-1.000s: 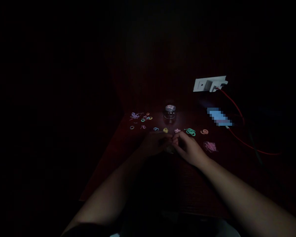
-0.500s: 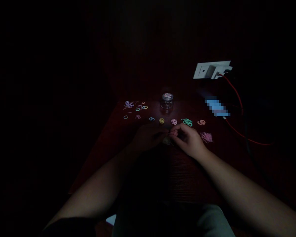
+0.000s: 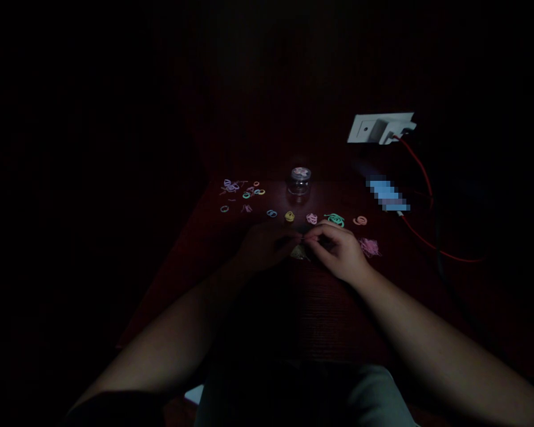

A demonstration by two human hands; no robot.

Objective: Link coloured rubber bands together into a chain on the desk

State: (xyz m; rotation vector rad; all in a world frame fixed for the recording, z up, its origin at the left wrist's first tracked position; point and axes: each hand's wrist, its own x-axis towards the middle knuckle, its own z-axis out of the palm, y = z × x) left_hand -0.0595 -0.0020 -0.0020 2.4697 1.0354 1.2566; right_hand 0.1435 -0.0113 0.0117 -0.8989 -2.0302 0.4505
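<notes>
My left hand (image 3: 267, 246), in shadow, and my right hand (image 3: 340, 252) meet fingertip to fingertip over the table (image 3: 324, 314). Both are closed in a pinch; what lies between the fingertips is too small and dark to make out. Under them is a pale yellowish bunch of thin strands (image 3: 299, 252), partly hidden. Just beyond my fingers runs a row of small elastic bands: blue (image 3: 272, 213), yellow (image 3: 289, 217), pink (image 3: 311, 219), green (image 3: 335, 219) and orange (image 3: 360, 220). A heap of thin pink bands (image 3: 370, 247) lies right of my right hand.
A clear lidded jar (image 3: 299, 182) stands at the back. Several loose mixed bands (image 3: 231, 186) are scattered at the back left. On the right lies a phone (image 3: 387, 194) with a red cable (image 3: 420, 238); a wall socket (image 3: 365, 128) holds a plugged-in charger (image 3: 394, 130).
My fingertips have shifted slightly and the pinch of both hands now shows more clearly. The whole view has moved a little; the table things have stayed in place.
</notes>
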